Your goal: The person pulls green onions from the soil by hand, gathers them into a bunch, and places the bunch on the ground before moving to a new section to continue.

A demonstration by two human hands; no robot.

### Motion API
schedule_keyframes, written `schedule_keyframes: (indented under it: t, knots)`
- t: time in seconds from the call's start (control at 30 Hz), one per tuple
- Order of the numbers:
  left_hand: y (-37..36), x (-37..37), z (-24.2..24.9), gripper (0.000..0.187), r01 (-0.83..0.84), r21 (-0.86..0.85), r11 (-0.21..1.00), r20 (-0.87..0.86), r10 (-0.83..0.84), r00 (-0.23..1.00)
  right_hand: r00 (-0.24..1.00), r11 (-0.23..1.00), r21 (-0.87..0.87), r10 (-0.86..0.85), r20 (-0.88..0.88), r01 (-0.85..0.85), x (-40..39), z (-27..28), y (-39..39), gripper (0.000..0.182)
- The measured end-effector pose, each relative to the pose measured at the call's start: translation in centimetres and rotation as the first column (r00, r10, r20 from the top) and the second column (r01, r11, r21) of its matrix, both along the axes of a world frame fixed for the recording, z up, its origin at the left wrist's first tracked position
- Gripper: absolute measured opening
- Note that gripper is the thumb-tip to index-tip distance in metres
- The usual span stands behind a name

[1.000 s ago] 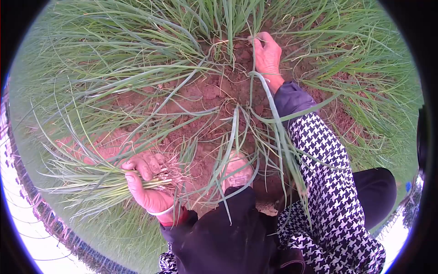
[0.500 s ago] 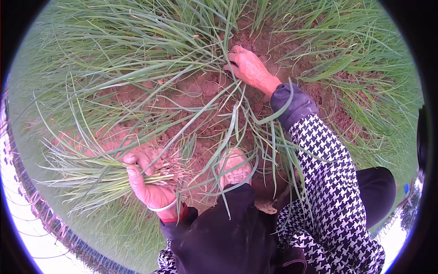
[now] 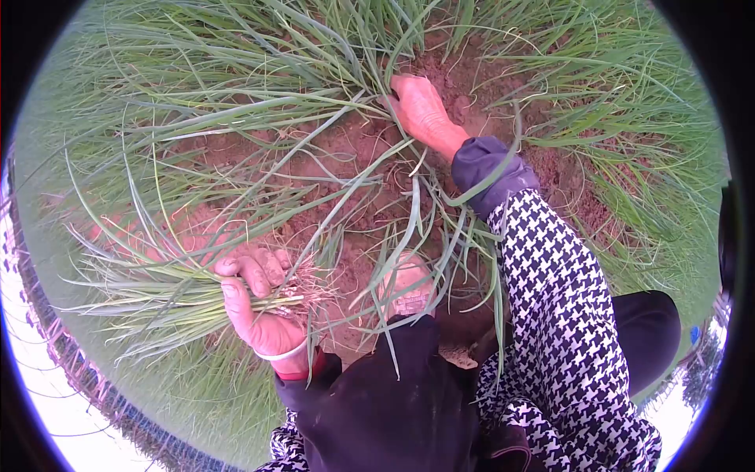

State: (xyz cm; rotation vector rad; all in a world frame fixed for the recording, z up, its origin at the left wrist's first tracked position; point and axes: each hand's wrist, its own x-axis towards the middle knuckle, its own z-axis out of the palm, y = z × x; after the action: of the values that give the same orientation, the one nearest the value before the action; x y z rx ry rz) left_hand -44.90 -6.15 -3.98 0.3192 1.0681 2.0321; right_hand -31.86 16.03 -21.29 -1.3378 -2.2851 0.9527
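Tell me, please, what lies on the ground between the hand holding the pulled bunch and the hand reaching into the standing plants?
In the head view, reddish-brown soil crossed by loose green blades lies between the left hand and right hand.

There is a single view, from a camera worn on the person's head, looking forward and steeply down through a fisheye lens that rounds the scene into a circle with dark corners. It sits close above the person's own knees, foot [image 3: 406, 287] and sleeves, with the soil [image 3: 346, 157] and green leaves [image 3: 197, 86] just beyond, filling the upper half.
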Motion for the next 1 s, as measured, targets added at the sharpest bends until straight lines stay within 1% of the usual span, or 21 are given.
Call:
schedule_keyframes:
  t: [0.07, 0.1, 0.17, 0.2, 0.3, 0.33, 0.37, 0.43, 0.47, 0.57, 0.6, 0.63, 0.67, 0.7, 0.73, 0.77, 0.8, 0.83, 0.87, 0.97, 1.0]
  knots:
    - [-0.3, 0.3, -0.1, 0.018, -0.034, -0.011, 0.999, 0.001, 0.034, 0.999, 0.997, 0.999, -0.006, -0.045, -0.064, 0.045, 0.4, -0.7, -0.1, 0.02]
    - [-0.4, 0.3, -0.2, 0.018, -0.046, -0.012, 0.999, 0.002, 0.046, 0.999, 0.973, 0.984, -0.104, -0.16, -0.165, 0.144, 0.6, -0.1, -0.2, 0.019]
    - [-0.3, -0.2, -0.1, 0.018, -0.034, -0.012, 0.999, -0.001, 0.034, 0.999, 0.865, 0.899, -0.334, -0.391, -0.316, 0.284, 0.6, 2.0, -0.5, 0.019]
    - [-0.4, -0.4, -0.1, 0.018, -0.03, -0.019, 0.999, -0.003, 0.03, 1.0, 0.862, 0.924, -0.255, -0.363, -0.353, 0.285, 0.3, 2.2, -0.1, 0.022]
    - [-0.2, -0.7, -0.6, 0.018, 0.001, -0.006, 1.0, 0.035, -0.001, 0.999, 0.943, 0.964, -0.168, -0.242, -0.227, 0.207, -0.5, 2.6, 0.4, 0.025]
    - [0.0, -0.5, -0.5, 0.019, -0.005, -0.032, 0.999, 0.002, 0.005, 1.0, 0.959, 0.976, -0.171, -0.172, -0.226, 0.135, -0.8, 2.4, 0.7, 0.027]
    - [-0.1, -0.3, -0.4, 0.019, -0.008, -0.035, 0.999, 0.013, 0.008, 1.0, 0.988, 0.987, -0.136, -0.099, -0.122, 0.082, -1.1, 1.8, 1.0, 0.027]
    - [-0.6, 0.4, -0.3, 0.019, -0.011, -0.029, 1.0, 0.024, 0.012, 1.0, 0.996, 0.997, -0.07, 0.04, 0.085, -0.034, -1.5, 1.0, 1.2, 0.027]
    - [-0.7, 0.6, -0.4, 0.019, -0.026, -0.019, 0.999, 0.027, 0.026, 0.999, 0.995, 0.996, -0.079, 0.047, 0.087, -0.04, -1.7, 0.6, 1.2, 0.025]
    - [-1.0, 0.9, -0.8, 0.019, -0.043, 0.002, 0.999, 0.046, 0.043, 0.998, 0.992, 0.99, 0.071, 0.124, 0.009, -0.124, -1.5, 0.6, 1.0, 0.024]
    - [-1.1, 0.8, -0.8, 0.019, -0.034, 0.005, 0.999, 0.053, 0.033, 0.998, 0.991, 0.969, 0.223, 0.12, -0.056, -0.105, -1.5, 0.2, 0.8, 0.023]
    - [-1.1, 0.7, -0.7, 0.019, -0.025, 0.006, 1.0, 0.062, 0.025, 0.998, 0.993, 0.991, 0.129, 0.052, -0.103, -0.039, -1.3, -0.1, 0.8, 0.024]
    - [-1.0, 0.6, -0.5, 0.019, -0.029, -0.009, 1.0, 0.023, 0.029, 0.999, 0.99, 0.999, 0.029, -0.021, -0.141, 0.026, -0.9, -0.3, 0.7, 0.024]
    - [-0.9, 0.5, -0.4, 0.02, -0.03, -0.018, 0.999, -0.019, 0.03, 0.999, 0.98, 0.994, -0.067, -0.1, -0.174, 0.09, -0.7, 0.2, 0.5, 0.024]
    - [-0.7, 0.3, -0.2, 0.02, -0.033, -0.028, 0.999, -0.057, 0.032, 0.998, 0.961, 0.97, -0.133, -0.226, -0.161, 0.206, -0.7, 0.7, 0.3, 0.025]
    - [-0.5, 0.0, -0.1, 0.019, -0.05, -0.042, 0.998, -0.036, 0.048, 0.998, 0.956, 0.96, -0.182, -0.243, -0.166, 0.212, -0.6, 1.2, 0.4, 0.026]
    - [-0.6, -0.2, -0.1, 0.019, -0.068, -0.061, 0.996, -0.017, 0.067, 0.998, 0.951, 0.948, -0.235, -0.259, -0.169, 0.216, -0.5, 4.1, 0.2, 0.026]
    - [-0.5, -0.4, -0.2, 0.019, -0.077, -0.076, 0.994, 0.001, 0.078, 0.997, 0.951, 0.954, -0.221, -0.245, -0.189, 0.202, -0.4, 4.1, 0.3, 0.027]
    - [-0.7, -0.7, -0.6, 0.019, -0.041, -0.039, 0.998, 0.023, 0.042, 0.999, 0.95, 0.96, -0.207, -0.231, -0.208, 0.188, -0.4, 4.1, 0.5, 0.028]
    - [-0.8, -0.8, -0.6, 0.019, -0.017, -0.037, 0.999, 0.041, 0.019, 0.999, 0.984, 0.993, -0.114, -0.025, -0.177, 0.005, -1.0, 0.0, 1.5, 0.038]
    - [-0.7, -0.7, -0.5, 0.019, -0.033, -0.06, 0.998, 0.008, 0.034, 0.999, 0.986, 0.983, -0.183, -0.001, -0.169, -0.03, -1.3, 0.6, 1.4, 0.034]
